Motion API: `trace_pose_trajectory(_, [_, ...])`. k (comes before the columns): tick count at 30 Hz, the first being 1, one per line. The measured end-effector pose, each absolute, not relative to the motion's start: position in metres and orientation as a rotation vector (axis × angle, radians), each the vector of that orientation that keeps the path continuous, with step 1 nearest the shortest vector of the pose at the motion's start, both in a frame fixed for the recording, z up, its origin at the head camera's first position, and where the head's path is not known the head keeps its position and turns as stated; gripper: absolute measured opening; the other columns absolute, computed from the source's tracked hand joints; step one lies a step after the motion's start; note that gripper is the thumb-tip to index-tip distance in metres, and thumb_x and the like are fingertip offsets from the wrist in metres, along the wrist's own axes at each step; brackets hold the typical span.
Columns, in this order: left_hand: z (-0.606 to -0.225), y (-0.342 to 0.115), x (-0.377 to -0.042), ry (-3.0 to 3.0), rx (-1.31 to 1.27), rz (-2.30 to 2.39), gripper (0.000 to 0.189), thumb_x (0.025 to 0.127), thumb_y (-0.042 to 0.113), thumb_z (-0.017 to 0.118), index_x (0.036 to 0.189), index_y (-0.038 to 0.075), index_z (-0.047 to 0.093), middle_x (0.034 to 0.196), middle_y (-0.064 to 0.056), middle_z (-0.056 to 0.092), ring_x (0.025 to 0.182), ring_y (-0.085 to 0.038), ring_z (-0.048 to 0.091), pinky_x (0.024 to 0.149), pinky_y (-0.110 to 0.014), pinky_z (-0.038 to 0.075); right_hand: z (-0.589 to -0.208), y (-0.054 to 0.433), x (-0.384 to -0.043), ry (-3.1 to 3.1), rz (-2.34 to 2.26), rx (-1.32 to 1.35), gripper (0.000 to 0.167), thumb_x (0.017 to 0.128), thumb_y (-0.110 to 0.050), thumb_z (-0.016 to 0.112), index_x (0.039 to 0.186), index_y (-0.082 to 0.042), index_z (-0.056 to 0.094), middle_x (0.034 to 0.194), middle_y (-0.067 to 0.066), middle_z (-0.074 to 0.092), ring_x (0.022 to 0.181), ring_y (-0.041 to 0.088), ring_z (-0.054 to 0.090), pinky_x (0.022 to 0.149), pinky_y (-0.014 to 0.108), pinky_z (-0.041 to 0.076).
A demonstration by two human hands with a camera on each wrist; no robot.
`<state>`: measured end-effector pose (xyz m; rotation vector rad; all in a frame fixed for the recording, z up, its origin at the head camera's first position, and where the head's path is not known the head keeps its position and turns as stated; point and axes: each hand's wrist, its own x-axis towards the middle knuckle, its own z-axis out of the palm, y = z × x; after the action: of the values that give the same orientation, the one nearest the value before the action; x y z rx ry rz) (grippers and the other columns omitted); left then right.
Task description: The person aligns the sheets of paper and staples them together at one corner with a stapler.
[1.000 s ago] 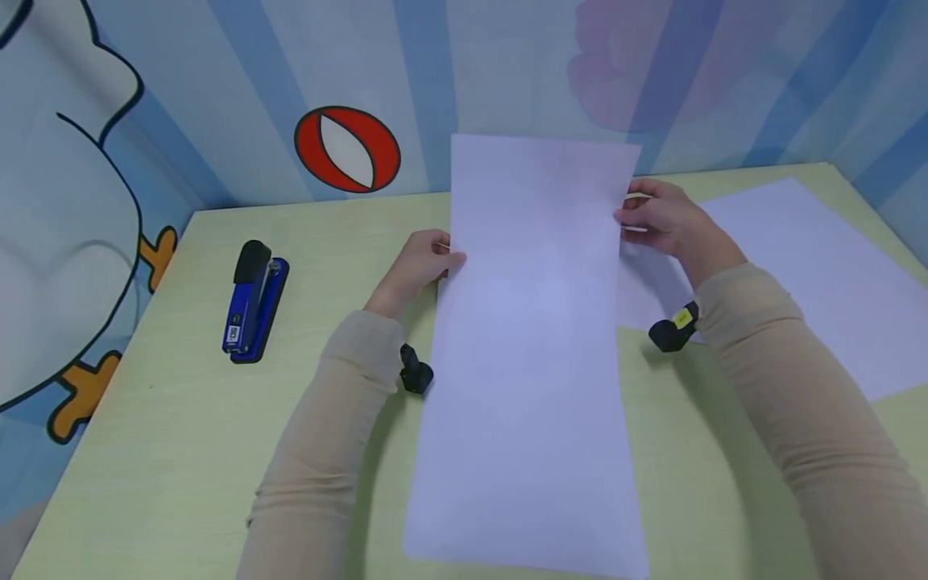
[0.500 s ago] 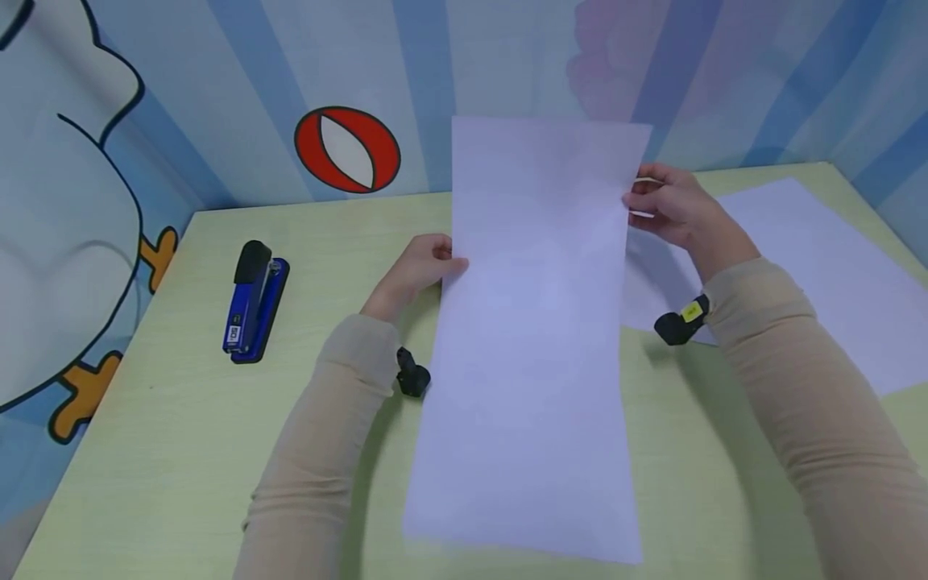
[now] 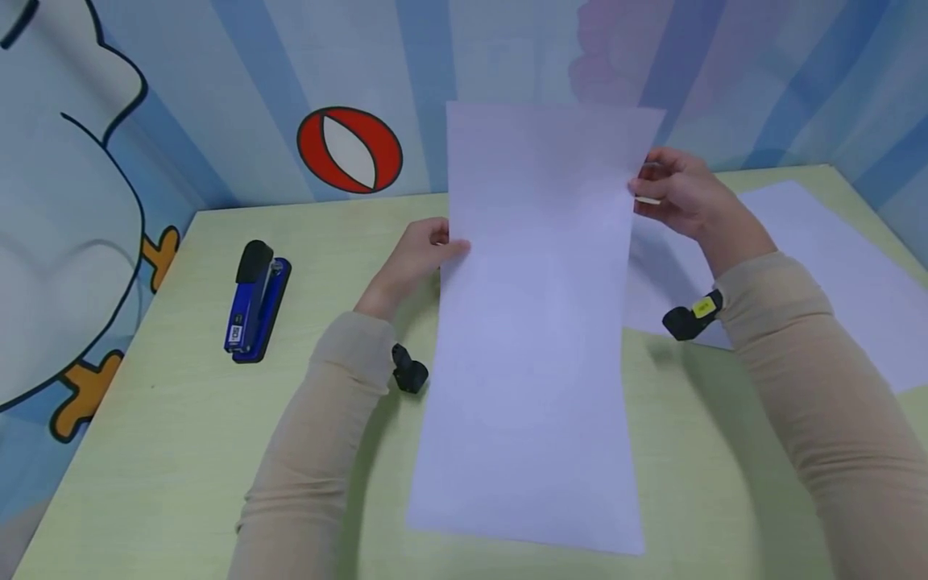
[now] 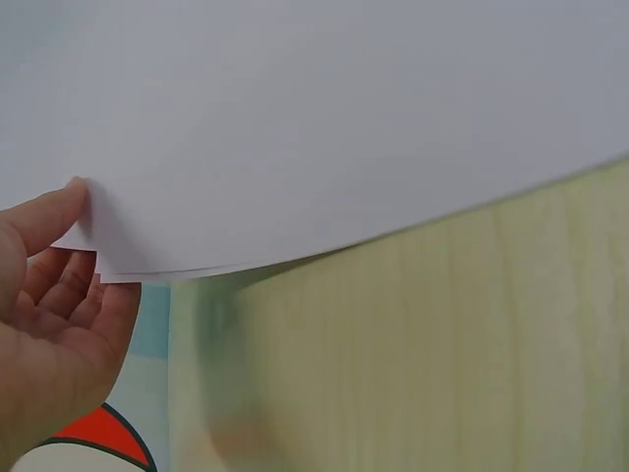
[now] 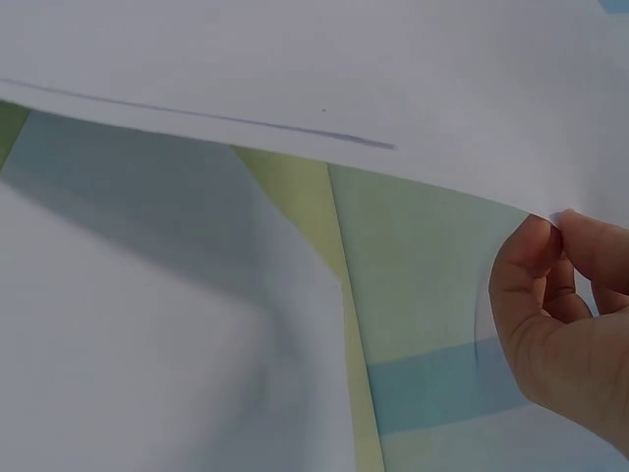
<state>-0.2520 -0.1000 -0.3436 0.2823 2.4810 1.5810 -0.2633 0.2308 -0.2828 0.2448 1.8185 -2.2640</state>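
A long white sheet of paper (image 3: 536, 322) is raised at its far end in the head view, its near end low over the table. My left hand (image 3: 413, 262) pinches its left edge, thumb on top and fingers beneath; some fingertips are hidden behind the paper. In the left wrist view the paper's edge (image 4: 187, 272) looks doubled beside the left hand (image 4: 59, 315). At the right edge, higher up, my right hand (image 3: 681, 193) pinches the paper between thumb and fingers. The right wrist view shows this right hand (image 5: 570, 295) at the edge, and a thin dark line (image 5: 206, 113) along the paper.
A blue and black stapler (image 3: 257, 302) lies on the left part of the pale wooden table (image 3: 145, 451). More white paper (image 3: 819, 266) lies at the right, partly behind my right arm. A wall with blue stripes and a red-and-white ball picture (image 3: 350, 150) stands behind.
The paper's far end has risen and its near end has shifted away from me. My right hand has moved up and to the right, still pinching the edge. The left hand has shifted slightly.
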Motion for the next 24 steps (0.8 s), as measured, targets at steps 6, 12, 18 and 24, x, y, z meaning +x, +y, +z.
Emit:
trace_pose_trajectory(6, [-0.340,-0.099,-0.253,2.462,0.321,1.626,0.029,0.090,0.013,0.063,0.114,-0.001,0.059,0.099,-0.013,0.058,0.088,-0.021,0.047,0.074,-0.027,0.040,-0.275,0.230,-0.261,1.810,-2.290,0.197,0.021,0.084,0.004,0.064,0.095,-0.010,0.052,0.089,0.004,0.048,0.076,0.016,0.054,0.064,0.027,0.050])
trace_pose_trajectory(12, [-0.339,-0.099,-0.251,2.462,0.375,1.692,0.030,0.090,0.012,0.062,0.117,-0.001,0.058,0.106,-0.014,0.060,0.091,-0.023,0.049,0.079,-0.029,0.042,-0.268,0.230,-0.259,1.792,-2.330,0.164,0.020,0.081,0.004,0.067,0.093,-0.009,0.056,0.090,0.005,0.049,0.078,0.017,0.054,0.065,0.028,0.050])
trace_pose_trajectory(18, [-0.333,-0.097,-0.249,2.481,0.404,1.785,0.028,0.090,0.011,0.062,0.116,0.001,0.061,0.105,-0.013,0.063,0.089,-0.021,0.052,0.078,-0.028,0.043,-0.264,0.231,-0.257,1.731,-2.461,0.113,0.020,0.080,0.007,0.067,0.093,-0.007,0.061,0.087,0.005,0.053,0.077,0.018,0.056,0.064,0.029,0.050])
trace_pose_trajectory(24, [-0.328,-0.094,-0.249,2.494,0.387,1.854,0.027,0.088,0.010,0.064,0.114,0.001,0.063,0.103,-0.014,0.064,0.089,-0.020,0.054,0.077,-0.026,0.045,-0.267,0.234,-0.256,1.730,-2.494,0.024,0.021,0.080,0.002,0.069,0.098,-0.007,0.062,0.088,0.006,0.057,0.076,0.018,0.058,0.063,0.029,0.051])
